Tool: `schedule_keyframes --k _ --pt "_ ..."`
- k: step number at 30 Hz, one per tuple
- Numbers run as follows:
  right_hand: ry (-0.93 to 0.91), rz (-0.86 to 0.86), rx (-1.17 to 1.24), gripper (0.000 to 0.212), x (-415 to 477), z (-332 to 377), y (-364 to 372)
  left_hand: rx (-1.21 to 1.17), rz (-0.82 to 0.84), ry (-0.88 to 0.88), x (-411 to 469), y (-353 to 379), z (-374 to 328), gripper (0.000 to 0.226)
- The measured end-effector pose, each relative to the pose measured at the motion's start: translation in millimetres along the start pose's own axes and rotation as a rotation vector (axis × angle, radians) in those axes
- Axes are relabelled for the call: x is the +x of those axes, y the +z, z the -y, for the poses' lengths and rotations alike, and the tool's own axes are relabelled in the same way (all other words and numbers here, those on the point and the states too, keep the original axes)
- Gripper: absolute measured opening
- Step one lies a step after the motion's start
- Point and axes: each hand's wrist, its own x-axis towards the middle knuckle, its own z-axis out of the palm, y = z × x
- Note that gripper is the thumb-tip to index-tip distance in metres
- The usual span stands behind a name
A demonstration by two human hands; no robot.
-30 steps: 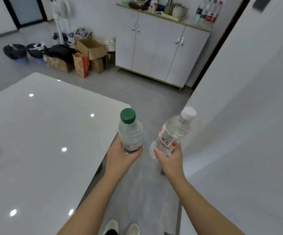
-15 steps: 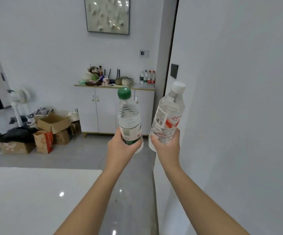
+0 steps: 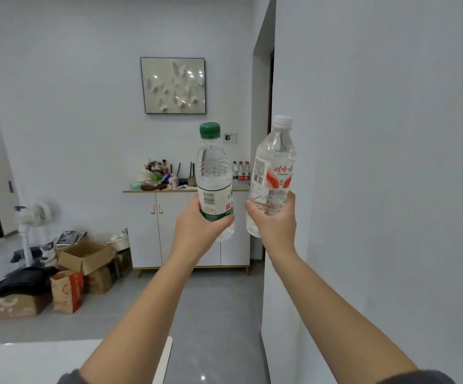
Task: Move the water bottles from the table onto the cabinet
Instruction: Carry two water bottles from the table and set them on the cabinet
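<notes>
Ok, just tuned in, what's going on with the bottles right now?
A person holds two bottles up in the air, one per hand. The left hand grips a clear plastic water bottle with a green cap. The right hand grips a clear plastic water bottle with a white cap and red-orange label. Both are off the glossy white table. The white cabinet with a gold-edged top stands across the room, cluttered, with a few small bottles at its right end. Neither held bottle is set down yet.
</notes>
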Motion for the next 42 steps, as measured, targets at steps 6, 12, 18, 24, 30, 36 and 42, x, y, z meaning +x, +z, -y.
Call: schedule_keyframes --k 6,12,18,24,30,36,42 --pt "-0.023 -0.043 -0.08 0.058 14.5 7.7 7.7 -0.04 -0.002 0.004 16.2 -2.5 -0.3 0.055" --pt "-0.053 -0.039 -0.137 0.057 25.0 7.7 18.3 -0.043 -0.004 0.009 33.8 -9.2 3.9 0.055" --pt "-0.003 0.056 0.002 0.066 33.9 4.2 41.6 -0.045 0.023 0.004 56.4 -14.2 15.1 0.054" --pt "0.111 0.171 0.116 0.072 47.9 -14.9 58.1 -0.018 0.042 -0.028 79.5 -11.0 37.0 0.053" --pt "0.137 0.182 0.022 0.062 80.9 -46.1 61.5 0.03 0.056 -0.044 110.7 3.2 62.5 0.052" --pt "0.17 0.231 0.022 0.064 135.4 -83.1 74.7 0.054 0.059 -0.045 156.2 38.8 88.9 0.05" --pt "0.178 0.27 0.019 0.068 213.1 -118.9 96.3 0.058 0.03 -0.064 218.7 75.6 107.1 0.051"
